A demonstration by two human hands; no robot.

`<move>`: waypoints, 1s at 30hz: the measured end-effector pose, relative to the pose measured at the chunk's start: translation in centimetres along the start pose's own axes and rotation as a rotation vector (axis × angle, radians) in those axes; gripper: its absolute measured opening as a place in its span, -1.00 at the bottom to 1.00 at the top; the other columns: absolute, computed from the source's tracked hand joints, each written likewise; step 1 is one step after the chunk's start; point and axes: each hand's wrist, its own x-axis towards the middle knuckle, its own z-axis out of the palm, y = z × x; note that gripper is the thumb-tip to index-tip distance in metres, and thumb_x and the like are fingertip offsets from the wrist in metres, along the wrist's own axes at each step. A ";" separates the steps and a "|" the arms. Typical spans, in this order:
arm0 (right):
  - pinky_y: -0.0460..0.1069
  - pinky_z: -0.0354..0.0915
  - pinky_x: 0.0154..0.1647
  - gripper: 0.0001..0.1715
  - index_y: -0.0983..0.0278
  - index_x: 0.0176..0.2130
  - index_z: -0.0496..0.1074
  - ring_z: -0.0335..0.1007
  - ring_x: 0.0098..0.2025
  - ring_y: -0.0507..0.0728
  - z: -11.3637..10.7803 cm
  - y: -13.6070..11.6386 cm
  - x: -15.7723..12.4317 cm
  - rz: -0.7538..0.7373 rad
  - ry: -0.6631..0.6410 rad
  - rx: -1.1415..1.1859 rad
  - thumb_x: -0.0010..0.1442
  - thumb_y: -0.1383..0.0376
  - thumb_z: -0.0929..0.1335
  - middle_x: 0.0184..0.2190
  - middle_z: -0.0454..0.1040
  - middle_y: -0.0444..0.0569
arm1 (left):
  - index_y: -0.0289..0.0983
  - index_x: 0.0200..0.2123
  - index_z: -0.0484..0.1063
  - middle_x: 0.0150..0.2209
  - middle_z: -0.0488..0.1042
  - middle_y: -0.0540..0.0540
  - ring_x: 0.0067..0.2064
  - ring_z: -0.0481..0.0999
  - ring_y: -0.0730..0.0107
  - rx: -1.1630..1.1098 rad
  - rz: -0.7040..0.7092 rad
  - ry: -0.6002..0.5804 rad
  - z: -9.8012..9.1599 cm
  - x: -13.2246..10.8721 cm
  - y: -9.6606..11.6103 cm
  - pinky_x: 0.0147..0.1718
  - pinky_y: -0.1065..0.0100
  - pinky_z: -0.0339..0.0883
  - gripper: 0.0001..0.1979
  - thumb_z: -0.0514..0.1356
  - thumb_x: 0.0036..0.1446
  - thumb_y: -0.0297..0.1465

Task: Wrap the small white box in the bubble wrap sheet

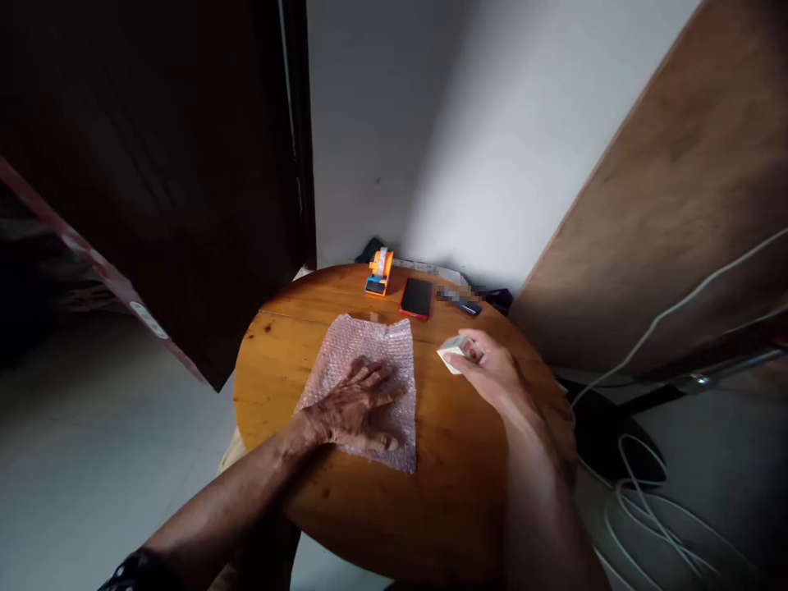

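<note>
A sheet of bubble wrap (369, 341) lies on the round wooden table (455, 484). My left hand (363, 402) rests on it, palm down, with the fingers spread. Right of the sheet, my right hand (492, 369) grips a small white box (454, 355) between thumb and fingers, close to the tabletop. Red marks show on one side of the box. Whether the box touches the wood I cannot tell.
An orange tape dispenser (379, 272) stands at the table's far edge. Beside it lie a phone (416, 297) with a red edge and a dark, partly blurred object (463, 302). A white wall (406, 148) rises behind. White cables (652, 501) loop on the right.
</note>
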 end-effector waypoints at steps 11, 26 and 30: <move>-0.03 0.29 -0.30 -0.59 0.24 -0.11 0.45 0.39 -0.35 0.09 7.6 -5.5 1.5 -0.179 -0.274 0.214 -0.03 0.28 0.42 -0.39 0.47 -0.14 | -0.15 0.34 0.17 0.42 0.00 -0.24 0.41 -0.09 -0.27 -0.009 0.017 0.074 0.3 0.4 0.2 0.32 -0.29 -0.27 -0.10 0.22 0.01 0.15; 0.09 0.30 0.06 -0.24 0.30 0.21 0.27 0.45 -0.04 0.20 7.0 -2.4 0.9 -0.308 -0.376 -0.065 0.01 0.47 0.35 -0.04 0.52 0.08 | -0.15 -0.08 0.55 0.10 0.47 -0.12 0.13 0.39 0.10 0.015 -0.428 0.349 -1.3 -0.8 -3.4 0.18 0.10 0.21 -0.71 0.23 0.09 -0.33; 0.09 0.30 0.08 -0.26 0.30 0.21 0.27 0.45 0.00 0.20 6.8 -2.6 0.9 -0.308 -0.357 -0.085 0.03 0.50 0.33 -0.01 0.51 0.10 | -0.17 0.04 0.48 0.17 0.40 -0.19 0.22 0.30 0.01 0.081 -0.441 0.302 -0.7 -0.8 -2.7 0.25 0.00 0.09 -0.58 0.23 0.09 -0.24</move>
